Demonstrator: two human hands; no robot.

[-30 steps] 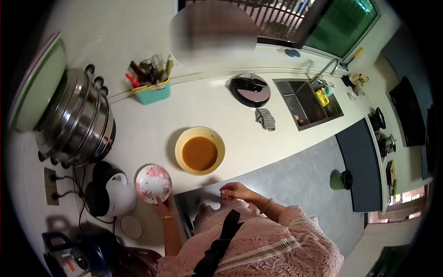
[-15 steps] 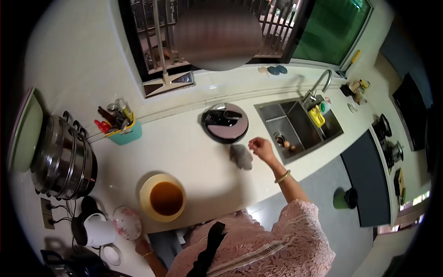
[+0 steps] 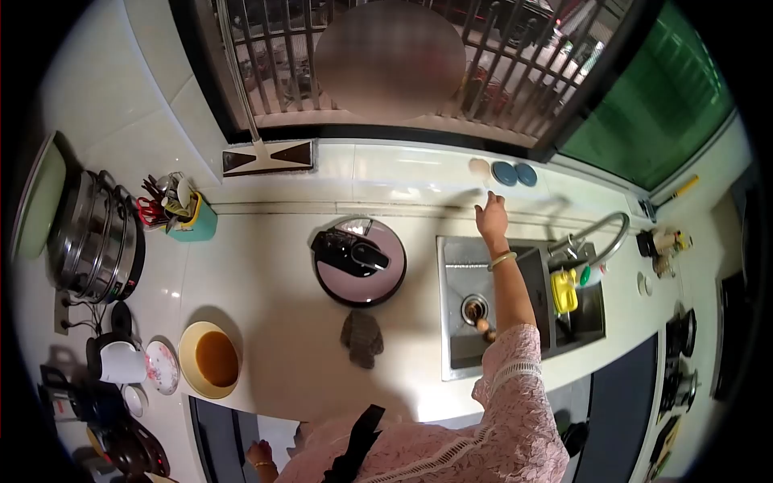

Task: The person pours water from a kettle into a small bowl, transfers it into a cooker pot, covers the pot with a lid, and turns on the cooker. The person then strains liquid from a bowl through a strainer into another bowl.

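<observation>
My right hand [image 3: 492,216] reaches over the back of the counter toward the window ledge, its fingers stretched out and holding nothing. Just beyond the fingertips lie a beige round disc [image 3: 479,167] and two blue round discs [image 3: 505,173]; I see a gap between them and the hand. Low by the counter's front edge hangs my left hand [image 3: 260,453], small in view, its fingers loosely apart. On the counter sits a round pink-and-black lid-like thing [image 3: 378,278] with a black handle. A crumpled grey cloth [image 3: 362,338] lies in front of it.
The steel sink [image 3: 444,322] is under my right arm, with a curved faucet [image 3: 620,229] and a yellow holder [image 3: 564,294]. Left are a bowl of brown liquid [image 3: 216,360], a utensil holder [image 3: 193,225] and a steel steamer [image 3: 93,241]. A flat squeegee-like head [image 3: 268,157] rests on the ledge.
My right hand has moved from beside the grey cloth up and right, over the sink toward the ledge. The cloth lies apart from it. The view has shifted too.
</observation>
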